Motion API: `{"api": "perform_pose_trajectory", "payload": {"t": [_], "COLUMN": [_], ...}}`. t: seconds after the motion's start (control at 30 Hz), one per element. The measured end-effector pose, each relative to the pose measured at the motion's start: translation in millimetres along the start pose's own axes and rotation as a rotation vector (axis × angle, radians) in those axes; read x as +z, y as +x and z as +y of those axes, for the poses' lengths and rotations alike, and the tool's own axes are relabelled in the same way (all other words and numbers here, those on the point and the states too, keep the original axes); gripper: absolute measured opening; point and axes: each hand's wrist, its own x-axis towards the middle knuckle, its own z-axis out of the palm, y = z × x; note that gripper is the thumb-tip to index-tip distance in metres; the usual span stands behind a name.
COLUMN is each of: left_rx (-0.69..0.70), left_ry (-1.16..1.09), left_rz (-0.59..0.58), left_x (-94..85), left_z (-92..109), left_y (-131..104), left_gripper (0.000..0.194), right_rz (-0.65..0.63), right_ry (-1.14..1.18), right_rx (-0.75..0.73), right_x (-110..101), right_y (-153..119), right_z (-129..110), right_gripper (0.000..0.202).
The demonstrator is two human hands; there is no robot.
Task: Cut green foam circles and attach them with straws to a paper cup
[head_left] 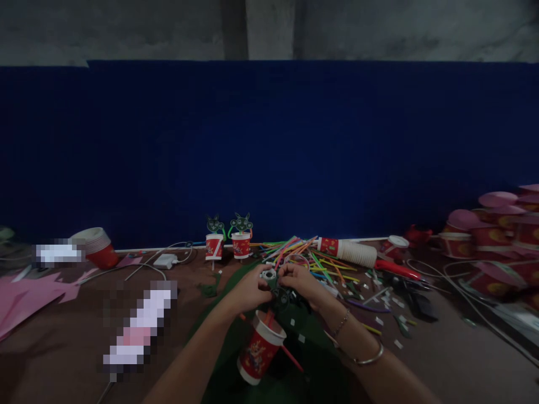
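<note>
A red paper cup (261, 349) with a white rim and a printed figure hangs tilted below my hands, an orange straw rising from it and a red straw sticking out at its right. Above the cup is a dark green cut-out face (281, 298) with round shapes. My left hand (254, 289) is closed on the left edge of this cut-out, near a small white-rimmed round piece (268, 275). My right hand (301, 283) has its fingers pinched at the cut-out's upper right; the fingertips' exact hold is too small to tell.
Two finished-looking cup figures (241, 245) stand at the back. Right of them lie colourful straws (295, 249), stacked cups (356, 252) and a red-handled tool (398, 269). Pink-topped red cups (497, 230) crowd the far right. Pink paper (31, 300), a charger (165, 261) and cables are left.
</note>
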Motion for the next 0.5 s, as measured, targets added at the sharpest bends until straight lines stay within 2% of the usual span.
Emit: {"api": "perform_pose_trajectory", "payload": {"t": [0.33,0.5], "left_rx": [0.009,-0.004], "left_ry": [-0.026,-0.060], "left_rz": [0.008,0.002], "left_x": [-0.3,0.5], "left_z": [-2.8,-2.7], "left_y": [1.8,2.2], "left_gripper": [0.068,0.069], "right_rz": [0.000,-0.048], "right_ry": [-0.017,0.032], "right_rx": [0.005,-0.003], "right_x": [-0.6,-1.3], "right_y": [1.9,-1.1], "right_z": [2.6,-0.1], "right_gripper": [0.011,0.017]}}
